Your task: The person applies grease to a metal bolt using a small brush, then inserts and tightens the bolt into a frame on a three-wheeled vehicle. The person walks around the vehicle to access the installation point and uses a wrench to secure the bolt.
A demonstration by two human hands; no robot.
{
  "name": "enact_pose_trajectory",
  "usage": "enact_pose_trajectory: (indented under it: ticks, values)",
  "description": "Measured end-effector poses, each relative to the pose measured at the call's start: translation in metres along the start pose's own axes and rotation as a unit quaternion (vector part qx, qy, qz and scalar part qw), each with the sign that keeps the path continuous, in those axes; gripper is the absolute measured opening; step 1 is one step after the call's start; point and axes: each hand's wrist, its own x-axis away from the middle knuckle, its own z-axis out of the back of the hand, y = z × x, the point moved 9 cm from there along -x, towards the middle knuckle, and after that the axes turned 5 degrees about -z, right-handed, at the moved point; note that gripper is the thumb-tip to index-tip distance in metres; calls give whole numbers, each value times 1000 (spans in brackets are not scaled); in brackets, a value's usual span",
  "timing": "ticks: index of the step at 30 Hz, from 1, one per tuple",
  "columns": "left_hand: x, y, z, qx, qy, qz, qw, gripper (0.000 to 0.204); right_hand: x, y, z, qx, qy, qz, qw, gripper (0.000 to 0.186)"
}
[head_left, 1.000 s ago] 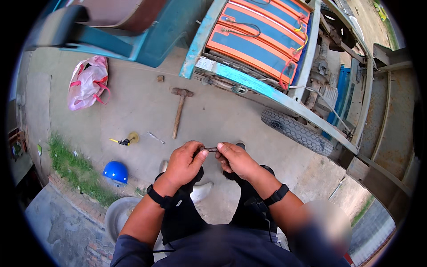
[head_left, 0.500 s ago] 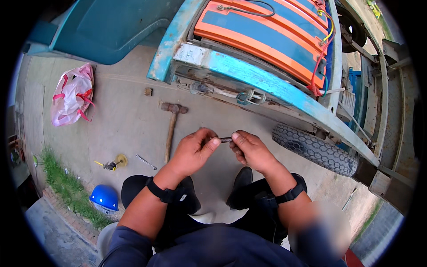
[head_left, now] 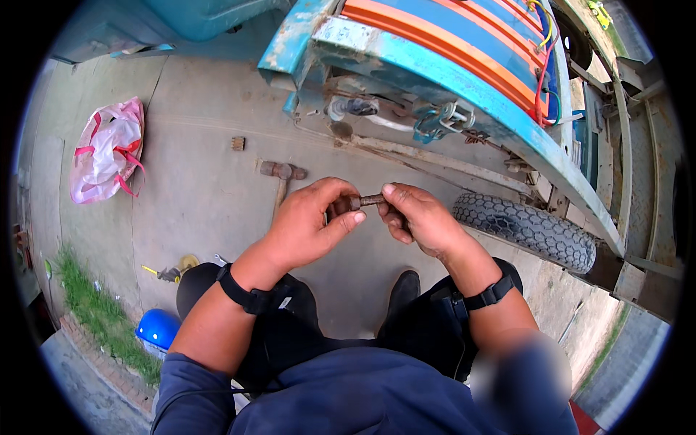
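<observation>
The rusty, bolt-like metal piece [head_left: 373,199] lies between the two hands, bridging the gap from one set of fingertips to the other; the left hand [head_left: 304,223] grips its thicker end with thumb and curled fingers; the right hand [head_left: 424,221] pinches its narrower end, thumb on top and fingers folded below; both hands are closed on it, above the grey ground [head_left: 196,181]; a hammer [head_left: 283,171] lies beyond the left hand, its handle partly hidden; a tyre [head_left: 525,228] stands right of the right hand; a turquoise frame [head_left: 442,65] sits farther off.
</observation>
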Motion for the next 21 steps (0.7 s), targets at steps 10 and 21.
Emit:
enact_pose_trajectory:
  ticks: [10, 21]
  values:
    - [1, -11, 11, -22, 26, 40, 999, 26, -8, -8, -9, 15, -12, 50, 999, 40]
    - [4, -35, 2, 136, 64, 139, 979, 27, -18, -14, 1, 86, 15, 64, 994, 40]
